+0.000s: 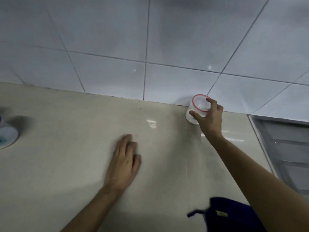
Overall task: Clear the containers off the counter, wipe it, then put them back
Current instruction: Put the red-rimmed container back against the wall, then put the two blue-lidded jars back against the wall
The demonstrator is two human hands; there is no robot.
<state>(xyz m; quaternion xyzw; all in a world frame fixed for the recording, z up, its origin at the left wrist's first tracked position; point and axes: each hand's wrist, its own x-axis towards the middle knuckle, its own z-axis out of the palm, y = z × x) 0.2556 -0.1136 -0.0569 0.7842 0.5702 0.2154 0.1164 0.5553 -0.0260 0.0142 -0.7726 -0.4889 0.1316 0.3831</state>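
Note:
A small clear container point(192, 114) with a red-rimmed lid stands on the beige counter point(83, 164), right against the tiled wall at the back. My right hand point(209, 118) is closed around its top, thumb on the left side and fingers over the lid. My left hand point(124, 162) lies flat, palm down, on the bare counter nearer the middle, fingers slightly apart and holding nothing.
A blurred white and blue round object point(6, 136) sits at the counter's far left edge. A dark blue cloth point(230, 215) with a loop lies near the front right. A metal sink drainboard point(284, 148) begins at the right. The white tiled wall point(150, 47) bounds the back.

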